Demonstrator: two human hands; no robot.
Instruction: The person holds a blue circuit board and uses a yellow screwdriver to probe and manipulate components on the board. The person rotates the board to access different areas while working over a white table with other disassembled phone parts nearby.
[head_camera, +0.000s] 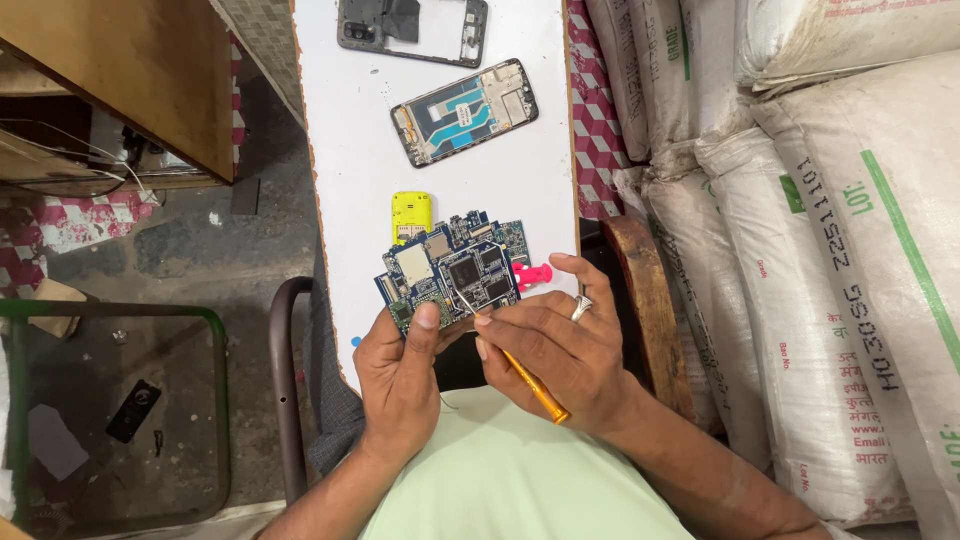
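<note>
— Where is the board right now?

— In my left hand, lifted just over the near end of the white tabletop. Blue circuit board, thumb pressed on its lower edge, fingers curled beneath. Hand closed on it, not tight.

— And the right?

— My right hand is folded around an orange-handled tool; its thin curved metal tip touches the board near the big black chip. Ring on one finger.

— How does the board handle?

— My judgement: light, stiff, thin, and fragile. Small parts and metal shields crowd the face, so I hold it by the bare edge only and keep my thumb off the chips. It could flex or crack if squeezed. The tip is sharp; a slip would likely scratch traces.

— What lies about?

— A yellow part just beyond the board, a pink piece beside its right side. Further up the tabletop, an opened phone body and a dark phone frame, well apart from my hands. White sacks stacked to my right.
</note>
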